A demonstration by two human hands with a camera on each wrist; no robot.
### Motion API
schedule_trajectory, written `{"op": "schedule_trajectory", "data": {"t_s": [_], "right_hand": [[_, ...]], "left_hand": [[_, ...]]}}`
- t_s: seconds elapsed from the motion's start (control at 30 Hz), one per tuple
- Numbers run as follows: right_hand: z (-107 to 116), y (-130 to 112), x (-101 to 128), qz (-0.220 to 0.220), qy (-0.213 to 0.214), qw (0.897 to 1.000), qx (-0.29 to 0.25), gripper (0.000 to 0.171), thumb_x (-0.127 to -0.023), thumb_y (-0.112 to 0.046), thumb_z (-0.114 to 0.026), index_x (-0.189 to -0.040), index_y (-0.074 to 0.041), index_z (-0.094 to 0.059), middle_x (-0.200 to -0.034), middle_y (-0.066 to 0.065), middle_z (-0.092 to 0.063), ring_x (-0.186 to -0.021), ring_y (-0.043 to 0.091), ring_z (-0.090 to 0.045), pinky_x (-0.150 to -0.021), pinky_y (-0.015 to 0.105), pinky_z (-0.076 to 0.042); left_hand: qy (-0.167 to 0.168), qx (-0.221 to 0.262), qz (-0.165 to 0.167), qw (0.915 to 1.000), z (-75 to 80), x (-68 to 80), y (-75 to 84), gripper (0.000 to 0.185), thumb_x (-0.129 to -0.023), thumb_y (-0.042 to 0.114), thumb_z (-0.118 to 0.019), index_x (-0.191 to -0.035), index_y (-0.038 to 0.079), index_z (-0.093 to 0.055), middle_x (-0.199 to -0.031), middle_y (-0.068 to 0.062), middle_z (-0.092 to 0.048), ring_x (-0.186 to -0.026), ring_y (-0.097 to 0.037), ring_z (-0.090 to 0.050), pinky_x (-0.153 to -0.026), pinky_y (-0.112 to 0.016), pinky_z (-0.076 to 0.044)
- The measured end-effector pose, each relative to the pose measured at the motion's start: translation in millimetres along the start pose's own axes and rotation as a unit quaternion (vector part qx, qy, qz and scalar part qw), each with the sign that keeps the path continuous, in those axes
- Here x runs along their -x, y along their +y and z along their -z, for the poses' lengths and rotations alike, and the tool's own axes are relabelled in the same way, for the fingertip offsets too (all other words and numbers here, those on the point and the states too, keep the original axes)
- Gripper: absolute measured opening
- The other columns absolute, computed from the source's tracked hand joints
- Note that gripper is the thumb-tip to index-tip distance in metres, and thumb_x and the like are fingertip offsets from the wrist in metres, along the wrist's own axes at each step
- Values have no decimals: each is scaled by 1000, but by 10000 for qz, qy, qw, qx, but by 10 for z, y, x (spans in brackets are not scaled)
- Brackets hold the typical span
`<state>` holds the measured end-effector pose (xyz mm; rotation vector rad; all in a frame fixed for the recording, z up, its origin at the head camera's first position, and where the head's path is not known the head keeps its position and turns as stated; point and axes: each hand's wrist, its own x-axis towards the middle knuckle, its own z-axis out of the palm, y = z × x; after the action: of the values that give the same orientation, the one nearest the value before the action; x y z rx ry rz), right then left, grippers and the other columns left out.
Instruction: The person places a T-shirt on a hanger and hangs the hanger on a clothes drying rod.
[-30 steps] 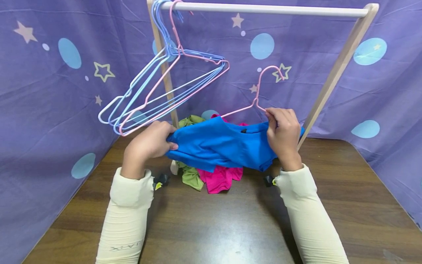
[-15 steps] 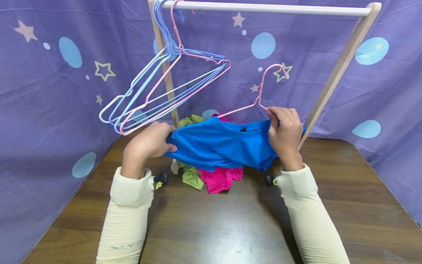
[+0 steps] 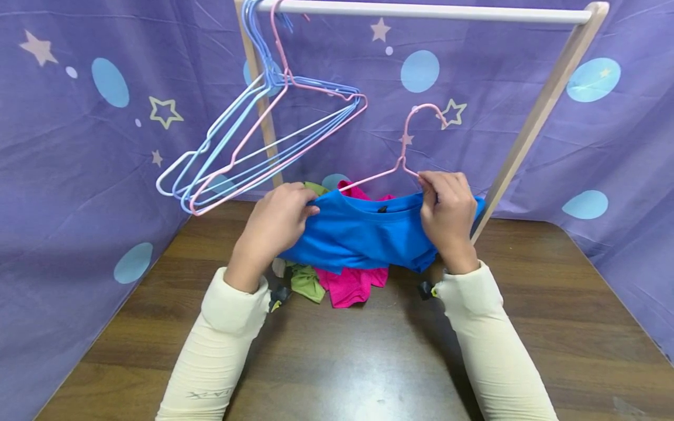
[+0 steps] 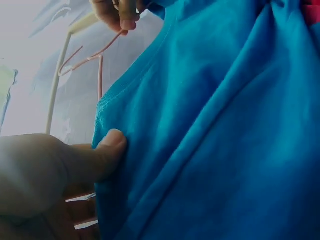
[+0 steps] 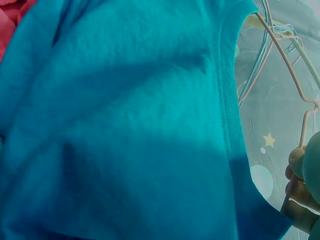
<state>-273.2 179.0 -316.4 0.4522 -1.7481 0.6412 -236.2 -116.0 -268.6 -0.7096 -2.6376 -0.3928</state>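
both hands [image 3: 279, 213] [image 3: 446, 204] pinch the blue shirt [image 3: 363, 234] collar edge below the rail [image 3: 421, 10].

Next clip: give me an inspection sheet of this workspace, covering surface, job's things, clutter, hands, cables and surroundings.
Surface: dark brown wooden table, bare in front.
Job's things: blue cotton T-shirt held above the table; pink wire hanger partly inside its neck opening.
Clutter: crumpled magenta garment and green garment under the shirt.
Hands: left hand grips the shirt's collar edge; right hand pinches hanger and shirt together.
Cables: nothing seen.
Surroundings: wooden clothes rail carrying a bunch of blue and pink wire hangers; purple star-print curtain behind.
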Motion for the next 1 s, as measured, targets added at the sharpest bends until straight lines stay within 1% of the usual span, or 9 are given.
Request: {"op": "schedule_trajectory", "data": {"t_s": [0.07, 0.17, 0.27, 0.33, 0.47, 0.6, 0.73, 0.9, 1.0], "right_hand": [[14, 6, -11, -34, 17, 10000, -28, 19, -101, -13, -65, -99, 1, -77, -94, 15, -76, -86, 38, -64, -76, 50, -52], [31, 16, -23, -47, 21, 10000, -22, 19, -101, -14, -65, -99, 1, -77, -95, 15, -75, -86, 38, -64, -78, 49, -52], [34, 21, -24, -67, 16, 10000, -14, 19, -101, -14, -65, -99, 1, -77, -95, 15, -75, -86, 38, -64, -78, 49, -52], [28, 11, -19, -58, -3, 10000, 11, 18, -101, -13, -65, -99, 1, -77, -94, 15, -76, -86, 38, -64, -77, 49, -52], [-6, -40, -1, 62, -96, 9999, 60, 18, -101, -13, -65, -99, 0, -77, -95, 15, -76, -86, 37, -65, -75, 51, -54], [-60, -122, 24, 271, -226, 9993, 106, 20, -102, -14, -64, -100, 1, -77, -96, 16, -76, -86, 36, -64, -75, 49, -54], [-124, -185, 64, 406, -258, 9988, 88, 20, -102, -14, -63, -99, 1, -77, -95, 14, -76, -85, 35, -64, -72, 48, -55], [-151, -201, 73, 498, -359, 9980, -127, 15, -100, -10, -66, -101, -1, -78, -96, 12, -77, -85, 33, -65, -71, 46, -55], [-118, -156, 50, 507, -536, 9966, -372, 16, -100, -7, -64, -106, -1, -77, -99, 13, -76, -90, 34, -65, -78, 46, -54]], "left_hand": [[38, -62, 105, 9999, 4, -3, -1, 17, -97, 19, -71, -108, 6, -76, -93, -9, -69, -92, -32, -68, -80, -51, -55], [-34, -14, 276, 9996, 30, 5, -24, 19, -96, 17, -72, -110, 4, -76, -97, -11, -72, -94, -33, -69, -84, -51, -55], [-51, 59, 331, 9994, 43, 14, -31, 25, -95, 19, -74, -113, 2, -75, -103, -14, -72, -98, -34, -68, -88, -52, -55], [9, 94, 262, 9996, 35, 19, -10, 32, -95, 25, -74, -118, 2, -74, -107, -14, -71, -100, -34, -67, -90, -51, -55], [395, 72, -40, 9992, -34, 3, 85, 38, -95, 32, -73, -121, 3, -73, -110, -13, -69, -102, -32, -63, -89, -47, -55], [804, -26, -293, 9963, -138, -24, 158, 27, -97, 24, -72, -113, 3, -76, -105, -12, -70, -94, -31, -61, -82, -42, -54], [962, -132, -374, 9946, -211, -42, 192, 18, -96, 18, -73, -105, 2, -77, -99, -12, -71, -89, -31, -61, -80, -41, -54], [984, -257, -110, 9947, -231, -47, 221, 12, -95, 14, -73, -98, 3, -76, -99, -11, -73, -85, -29, -61, -77, -41, -55], [1031, -291, 82, 9942, -228, -49, 224, 11, -96, 14, -72, -95, 4, -76, -97, -9, -73, -82, -28, -60, -71, -42, -55]]}}
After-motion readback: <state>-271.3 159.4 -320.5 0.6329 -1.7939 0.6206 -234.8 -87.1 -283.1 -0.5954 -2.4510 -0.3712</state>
